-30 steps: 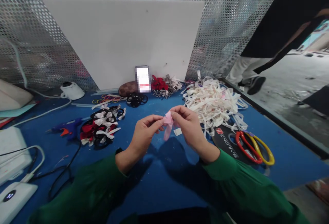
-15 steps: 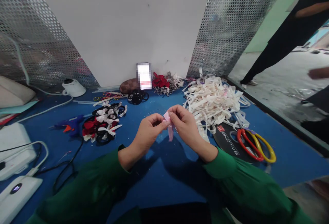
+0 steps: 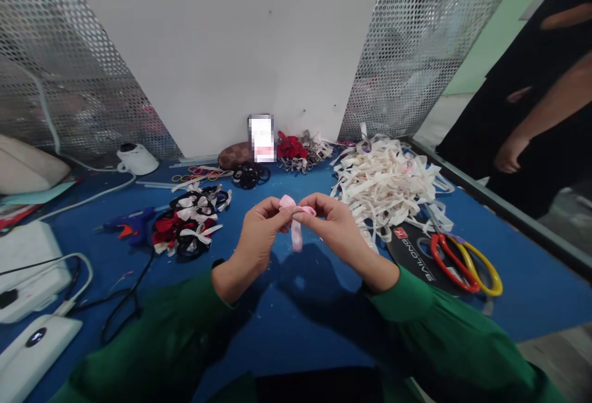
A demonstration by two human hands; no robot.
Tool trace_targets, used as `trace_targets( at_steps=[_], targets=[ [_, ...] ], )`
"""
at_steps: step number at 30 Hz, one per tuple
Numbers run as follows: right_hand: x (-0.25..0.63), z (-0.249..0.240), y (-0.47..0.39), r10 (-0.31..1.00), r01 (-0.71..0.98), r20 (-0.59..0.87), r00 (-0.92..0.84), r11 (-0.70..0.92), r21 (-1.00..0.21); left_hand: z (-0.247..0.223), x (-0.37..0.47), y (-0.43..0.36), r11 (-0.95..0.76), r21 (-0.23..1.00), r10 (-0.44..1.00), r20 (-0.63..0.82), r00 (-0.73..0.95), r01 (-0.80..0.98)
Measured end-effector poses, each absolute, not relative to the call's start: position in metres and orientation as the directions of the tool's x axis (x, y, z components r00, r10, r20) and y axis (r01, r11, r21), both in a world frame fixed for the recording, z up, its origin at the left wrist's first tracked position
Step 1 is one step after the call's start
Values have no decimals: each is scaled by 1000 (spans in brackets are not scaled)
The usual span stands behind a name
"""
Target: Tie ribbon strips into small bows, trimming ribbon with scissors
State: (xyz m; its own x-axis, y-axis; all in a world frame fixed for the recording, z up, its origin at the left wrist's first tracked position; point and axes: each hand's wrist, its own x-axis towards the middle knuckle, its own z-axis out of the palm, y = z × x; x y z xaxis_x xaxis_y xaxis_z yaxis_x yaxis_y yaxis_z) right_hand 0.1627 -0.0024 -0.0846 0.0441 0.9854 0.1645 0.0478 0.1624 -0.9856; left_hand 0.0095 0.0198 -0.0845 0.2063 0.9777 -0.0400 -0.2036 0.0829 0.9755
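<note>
A pink ribbon [image 3: 296, 236] is pinched between both hands above the middle of the blue table. Loops of it stick up between the fingers, and one tail hangs down. My left hand [image 3: 261, 230] is closed on the ribbon's left loop. From the other side, my right hand [image 3: 335, 224] grips the right part with thumb and forefinger. Fingertips of the two hands nearly meet, hiding the ribbon's centre. Right of my right hand lies a heap of cream ribbon pieces [image 3: 383, 181]. Hair ties with red and white bows [image 3: 189, 221] are piled left of my left hand.
Scissors with red and yellow handles [image 3: 467, 264] lie at the right on a black card [image 3: 409, 249]. A blue glue gun [image 3: 134, 224] rests at the left, near white power banks [image 3: 41, 354]. A phone [image 3: 262, 138] leans against the white board [image 3: 231, 70]. Another person stands at the right.
The pink ribbon has gone from a folded strip to looped shapes on both sides, with its tail still hanging. My hands have shifted slightly. The person at the right has come nearer.
</note>
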Motion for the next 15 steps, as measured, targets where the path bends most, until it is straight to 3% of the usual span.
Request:
trace_targets(
  at_steps=[11, 15],
  targets=[
    [164, -84, -4, 997, -227, 80, 11, 80, -970, -83, 11, 19, 89, 982, 964, -42, 264, -169],
    [165, -86, -3, 997, -313, 37, -61, 16, -950, -89, 11, 23, 170, 964, 940, -97, 327, -202]
  ],
)
